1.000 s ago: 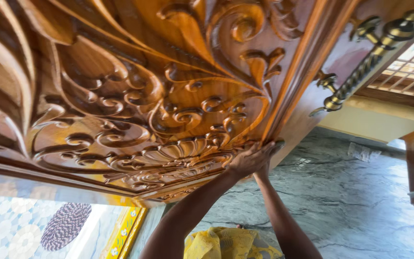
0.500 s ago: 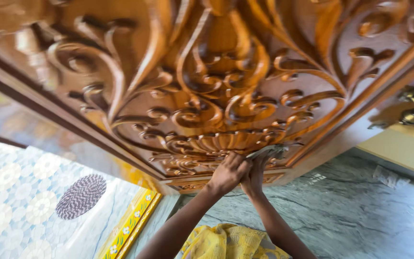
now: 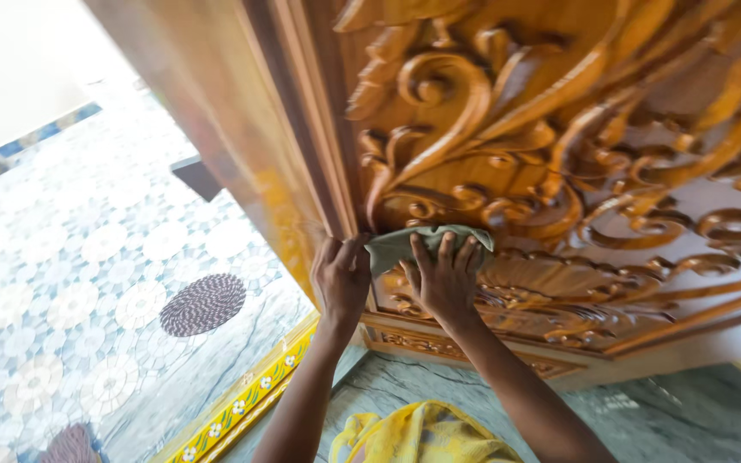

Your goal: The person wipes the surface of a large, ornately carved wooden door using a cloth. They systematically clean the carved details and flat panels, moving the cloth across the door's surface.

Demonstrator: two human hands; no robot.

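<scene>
A large carved wooden door (image 3: 559, 129) with glossy scroll and leaf relief fills the upper right of the view. My right hand (image 3: 443, 279) presses a grey-green cloth (image 3: 396, 244) flat against the carving near the door's lower left corner, fingers spread over the cloth. My left hand (image 3: 340, 279) rests beside it on the door's moulded edge, fingers curled around that edge and touching the cloth's left end. Both forearms reach up from the bottom of the view.
Patterned tile floor (image 3: 62, 283) lies outside to the left, with a round woven mat (image 3: 203, 304) on it. A yellow decorated threshold strip (image 3: 242, 403) runs below the door. Grey marble floor (image 3: 662, 420) is at the lower right. Yellow fabric (image 3: 413, 437) shows at the bottom.
Both hands and the cloth have moved left along the bottom carving to the door's edge. The view swung left, so the brass handle is out of sight and the left hand now grips the edge.
</scene>
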